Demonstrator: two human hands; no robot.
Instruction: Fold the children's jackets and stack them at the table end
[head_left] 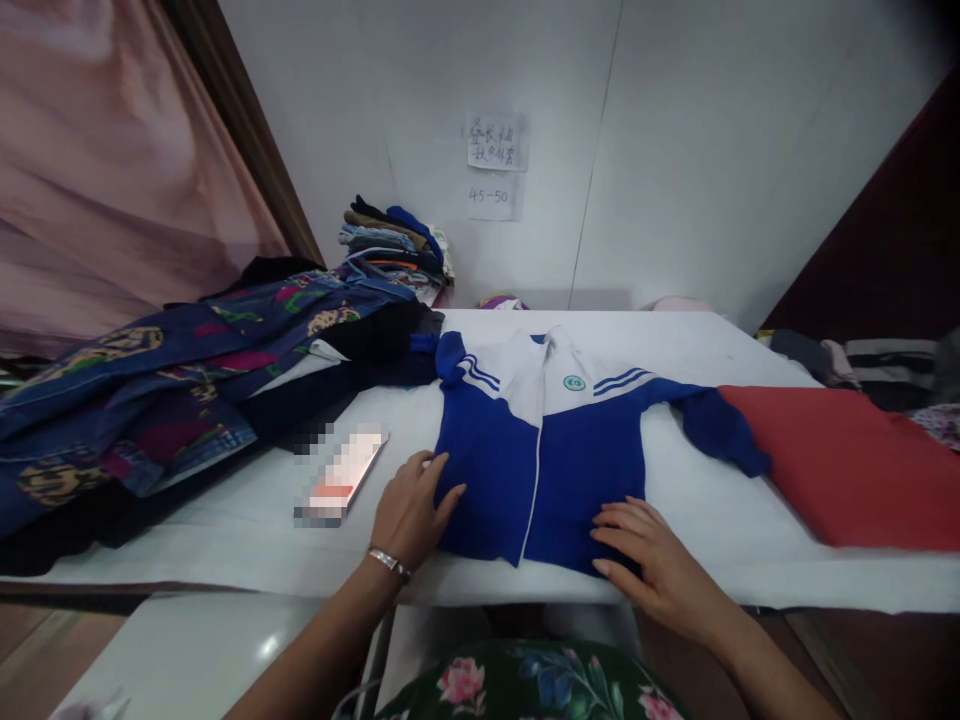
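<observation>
A blue and white zip jacket (585, 460) lies spread front side up on the white-covered table (720, 560), its collar pointing away from me. It has striped shoulders and a round green badge on the chest. My left hand (416, 505), with a bracelet at the wrist, rests at the jacket's left edge, fingers apart. On the lower right of the jacket lies my right hand (645, 545), its fingers stretched out over the cloth. The sleeve on the right reaches out to a red cloth (855, 460); the left sleeve is bunched near the shoulder.
A pile of patterned and dark clothes (187, 370) covers the table's left side. Behind it stands a stack of folded clothes (397, 245) by the wall. A phone (352, 470), partly blurred out, lies left of the jacket. More clothes (862, 360) sit at the far right.
</observation>
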